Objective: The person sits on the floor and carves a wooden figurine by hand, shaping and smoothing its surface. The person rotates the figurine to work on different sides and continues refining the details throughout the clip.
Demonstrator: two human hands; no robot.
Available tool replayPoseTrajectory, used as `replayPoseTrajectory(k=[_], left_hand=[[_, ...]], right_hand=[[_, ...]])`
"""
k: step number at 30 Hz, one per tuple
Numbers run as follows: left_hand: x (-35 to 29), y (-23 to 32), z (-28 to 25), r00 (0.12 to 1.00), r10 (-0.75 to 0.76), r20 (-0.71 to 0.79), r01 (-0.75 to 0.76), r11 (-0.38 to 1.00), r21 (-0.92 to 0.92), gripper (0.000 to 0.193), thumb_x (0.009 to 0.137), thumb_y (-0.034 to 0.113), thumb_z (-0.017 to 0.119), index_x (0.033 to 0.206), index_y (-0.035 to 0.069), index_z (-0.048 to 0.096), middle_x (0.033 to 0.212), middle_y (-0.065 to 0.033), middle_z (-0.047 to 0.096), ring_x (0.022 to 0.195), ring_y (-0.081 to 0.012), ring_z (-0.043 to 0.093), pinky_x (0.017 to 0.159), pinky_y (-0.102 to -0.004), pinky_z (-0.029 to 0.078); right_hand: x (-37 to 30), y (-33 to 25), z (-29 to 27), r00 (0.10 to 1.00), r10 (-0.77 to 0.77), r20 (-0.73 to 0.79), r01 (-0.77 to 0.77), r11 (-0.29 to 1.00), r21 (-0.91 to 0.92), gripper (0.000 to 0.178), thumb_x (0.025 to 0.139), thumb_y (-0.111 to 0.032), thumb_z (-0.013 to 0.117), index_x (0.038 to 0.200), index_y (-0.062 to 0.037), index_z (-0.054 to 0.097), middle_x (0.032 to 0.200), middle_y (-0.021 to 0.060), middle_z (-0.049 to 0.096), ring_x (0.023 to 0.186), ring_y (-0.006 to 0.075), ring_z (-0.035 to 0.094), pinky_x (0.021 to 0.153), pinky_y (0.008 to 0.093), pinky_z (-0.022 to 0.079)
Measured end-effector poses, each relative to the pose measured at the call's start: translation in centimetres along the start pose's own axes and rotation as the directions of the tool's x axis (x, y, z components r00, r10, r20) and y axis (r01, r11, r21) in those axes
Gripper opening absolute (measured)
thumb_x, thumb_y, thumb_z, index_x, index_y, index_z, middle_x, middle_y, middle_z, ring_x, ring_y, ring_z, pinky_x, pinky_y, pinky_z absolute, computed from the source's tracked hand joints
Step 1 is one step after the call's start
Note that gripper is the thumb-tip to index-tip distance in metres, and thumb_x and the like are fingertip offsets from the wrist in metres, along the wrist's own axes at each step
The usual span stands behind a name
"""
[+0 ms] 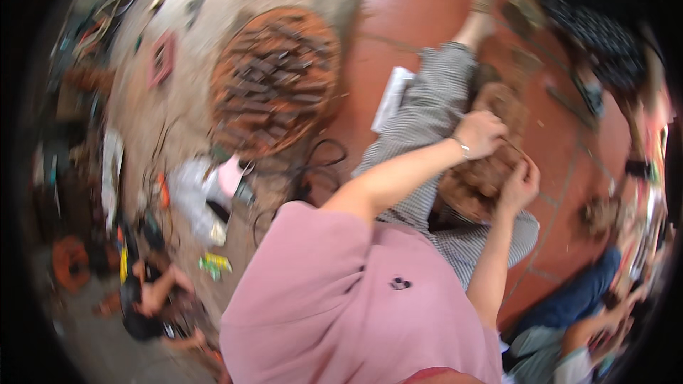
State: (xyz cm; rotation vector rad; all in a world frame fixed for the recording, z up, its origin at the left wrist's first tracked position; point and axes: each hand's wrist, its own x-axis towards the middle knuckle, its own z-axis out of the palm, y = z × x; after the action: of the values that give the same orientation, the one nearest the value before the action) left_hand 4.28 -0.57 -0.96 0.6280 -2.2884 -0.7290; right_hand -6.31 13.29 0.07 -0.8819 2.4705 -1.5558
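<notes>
A large, lumpy brown piece (473, 188), perhaps carved wood, rests against my legs in striped trousers. Blur hides its details. My left hand (482, 134), with a bracelet at the wrist, is on the upper part of it, fingers curled together. Close by on its right side, my right hand (521, 183) has thumb and fingers pinched at the surface. Anything small between the fingers of either hand is too blurred to make out. Further along my outstretched leg, the brown piece continues as a longer, rounded part (501, 103).
A round orange-brown tray (222, 85) of dark strips stands ahead on the left. White papers (391, 99) lie beside my leg. Plastic bags (192, 192) and a black cable (331, 149) are at left. Other people sit at lower left, lower right and upper right.
</notes>
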Motion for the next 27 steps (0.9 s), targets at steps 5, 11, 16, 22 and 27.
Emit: replayPoseTrajectory(k=[5,11,16,22,27], left_hand=[[-0.6,-0.3,1.5,0.996,-0.079,-0.049,0.077,0.996,-0.038,0.013,0.077,0.027,0.069,0.079,0.014,0.069,0.079,-0.0057,0.068,0.082,-0.0283,0.065,0.073,-0.0422,0.052],[0.1,-0.1,2.3,0.991,-0.122,0.057,0.124,0.992,-0.026,0.02,0.08,0.03,0.066,0.08,0.01,0.068,0.084,-0.0114,0.069,0.089,-0.0306,0.065,0.08,-0.0429,0.051],[0.7,-0.2,3.5,0.99,-0.128,0.066,0.133,0.989,-0.07,0.021,0.082,0.031,0.065,0.086,0.011,0.068,0.087,-0.0085,0.069,0.093,-0.027,0.064,0.08,-0.0417,0.049],[-0.1,-0.7,4.0,0.991,-0.133,-0.028,0.129,0.985,-0.116,0.017,0.081,0.027,0.065,0.085,0.011,0.067,0.085,-0.0056,0.068,0.093,-0.0242,0.063,0.078,-0.0391,0.047],[-0.1,-0.8,3.9,0.997,-0.07,-0.036,0.065,0.988,-0.14,0.016,0.078,0.026,0.066,0.083,0.011,0.065,0.084,-0.0051,0.067,0.09,-0.0246,0.062,0.077,-0.0387,0.046]], right_hand=[[0.0,0.3,-0.7,0.994,0.01,0.105,-0.008,1.0,-0.028,0.024,0.097,-0.013,0.056,0.111,0.0044,0.066,0.107,0.0108,0.069,0.098,0.0186,0.064,0.088,0.0305,0.051],[1.2,1.0,-1.5,0.986,-0.061,0.154,0.089,0.979,-0.183,0.027,0.097,-0.017,0.058,0.11,0.0047,0.067,0.108,0.0139,0.069,0.099,0.0224,0.063,0.091,0.0333,0.049],[2.1,1.6,-1.8,0.985,-0.037,0.166,0.077,0.966,-0.245,0.032,0.097,-0.02,0.058,0.112,0.0072,0.065,0.109,0.0167,0.068,0.099,0.0245,0.062,0.091,0.0341,0.048],[2.2,1.3,-1.5,0.982,0.001,0.189,0.045,0.971,-0.236,0.038,0.1,-0.025,0.054,0.111,0.0092,0.065,0.107,0.0163,0.068,0.096,0.0233,0.061,0.088,0.0336,0.049],[1.4,1.6,-1.6,0.997,0.055,0.062,-0.046,0.99,-0.13,0.038,0.101,-0.027,0.052,0.106,0.0075,0.067,0.098,0.0127,0.069,0.089,0.0196,0.061,0.084,0.0316,0.049]])
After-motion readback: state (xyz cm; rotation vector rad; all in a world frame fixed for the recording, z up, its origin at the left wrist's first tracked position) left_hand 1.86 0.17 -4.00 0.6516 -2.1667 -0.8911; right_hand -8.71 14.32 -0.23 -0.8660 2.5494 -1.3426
